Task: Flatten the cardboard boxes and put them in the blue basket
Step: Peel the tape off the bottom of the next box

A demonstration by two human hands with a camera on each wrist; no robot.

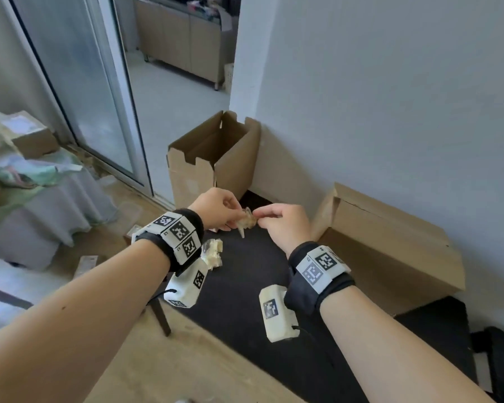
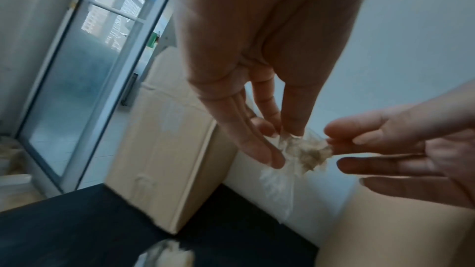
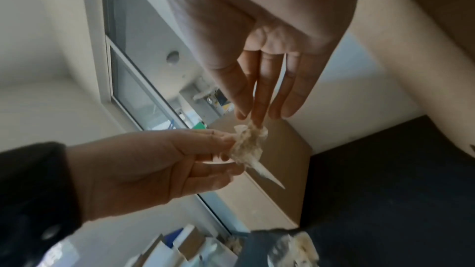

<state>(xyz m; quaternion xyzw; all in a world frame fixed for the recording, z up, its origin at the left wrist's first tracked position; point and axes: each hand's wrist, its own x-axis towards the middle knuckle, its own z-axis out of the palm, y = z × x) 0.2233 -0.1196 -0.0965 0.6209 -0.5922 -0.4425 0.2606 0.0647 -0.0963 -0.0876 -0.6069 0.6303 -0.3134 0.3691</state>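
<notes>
Between both hands hangs a crumpled wad of clear packing tape (image 1: pixel 247 221) with brown cardboard fibres stuck to it. My left hand (image 1: pixel 219 209) pinches its left side and my right hand (image 1: pixel 274 218) pinches its right side (image 2: pixel 306 149) (image 3: pixel 248 143). Behind them an open-topped cardboard box (image 1: pixel 213 158) stands upright on the black table (image 1: pixel 245 301), against the wall corner. A second, closed cardboard box (image 1: pixel 390 251) lies on its side to the right, along the wall. No blue basket shows in any view.
Another wad of tape (image 1: pixel 213 253) lies on the table under my left wrist. A sliding glass door (image 1: pixel 79 91) is to the left. A cloth-covered heap with a small cardboard box (image 1: pixel 31 136) sits at far left. The wooden floor (image 1: pixel 163 367) runs along the table's near edge.
</notes>
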